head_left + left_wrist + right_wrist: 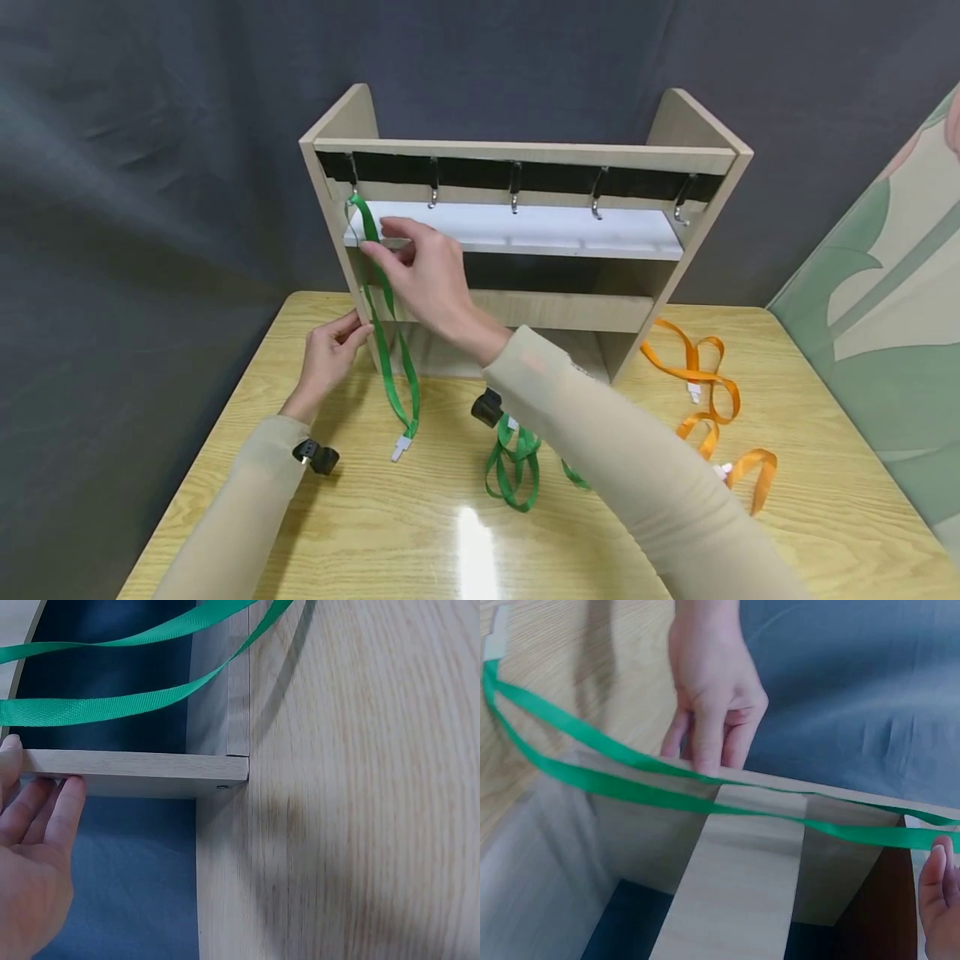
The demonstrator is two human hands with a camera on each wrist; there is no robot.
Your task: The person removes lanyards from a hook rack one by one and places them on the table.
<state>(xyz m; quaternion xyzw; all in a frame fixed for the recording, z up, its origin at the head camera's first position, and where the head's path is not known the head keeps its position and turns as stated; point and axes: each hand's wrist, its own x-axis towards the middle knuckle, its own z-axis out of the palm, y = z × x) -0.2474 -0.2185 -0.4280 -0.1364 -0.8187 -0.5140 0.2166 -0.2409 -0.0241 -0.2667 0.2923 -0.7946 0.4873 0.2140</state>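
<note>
A green lanyard (411, 379) hangs from the leftmost metal hook (354, 173) of a wooden rack, its loop dropping along the left side to a white clip (401, 448). My right hand (433, 275) is raised beside the upper strap, thumb and index finger apart, the thumb tip right at the ribbon. In the right wrist view its fingertips (939, 851) show at the strap's edge. Lower down, my left hand (327, 358) pinches the rack's left side panel (150, 763), thumb on one face and fingers on the other. Both strands of the lanyard pass close by that hand.
Several more hooks (515, 185) line the rack's black strip, above a white shelf (525, 229). Bunched green lanyards (517, 475) lie on the wooden table (405, 533), partly behind my right forearm. Orange lanyards (727, 392) spread at the right. A dark curtain (187, 167) stands behind.
</note>
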